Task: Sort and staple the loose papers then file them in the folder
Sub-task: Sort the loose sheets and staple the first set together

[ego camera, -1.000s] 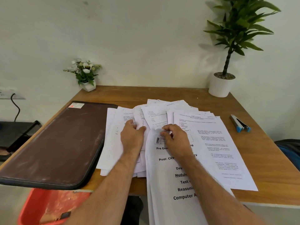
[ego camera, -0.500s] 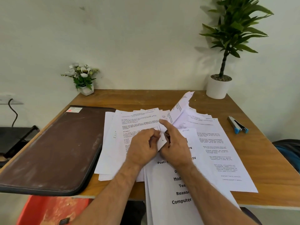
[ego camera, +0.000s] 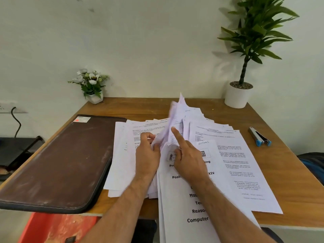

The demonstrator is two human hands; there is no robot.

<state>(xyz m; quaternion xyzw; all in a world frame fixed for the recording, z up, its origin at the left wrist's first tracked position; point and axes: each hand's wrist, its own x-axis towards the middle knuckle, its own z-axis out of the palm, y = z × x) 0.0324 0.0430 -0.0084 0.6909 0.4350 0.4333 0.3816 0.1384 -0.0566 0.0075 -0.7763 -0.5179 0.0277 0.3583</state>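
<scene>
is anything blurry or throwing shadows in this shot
Head view: the lifted sheets between the left hand and right hand are motion-blurred; the cover page has sharp print; the tall potted plant casts a soft shadow on the wall to its left; wide-angle distortion bows the table's edges.

Count, head view.

Hands: 2. Left hand (ego camera: 147, 155), right hand (ego camera: 188, 160), both over the middle of the paper spread.

Folder (ego camera: 57, 160): 1, brown, closed, flat on the left of the counter (ego camera: 298, 199).

Stapler (ego camera: 259, 136): 1, far right of the counter, blue-tipped.

Potted plants: 2. Small flower pot (ego camera: 91, 86) at the far left corner; tall green plant (ego camera: 245, 67) in a white pot at the far right corner.

Loose papers (ego camera: 228, 155): one overlapping spread; sheets too stacked to count exactly, more than ten edges visible. One cover sheet (ego camera: 196, 211) with large bold print lies nearest.

Red container (ego camera: 56, 227): 1, below the near left edge of the counter.

Wall socket (ego camera: 7, 107) with cable: 1, far left.
</scene>
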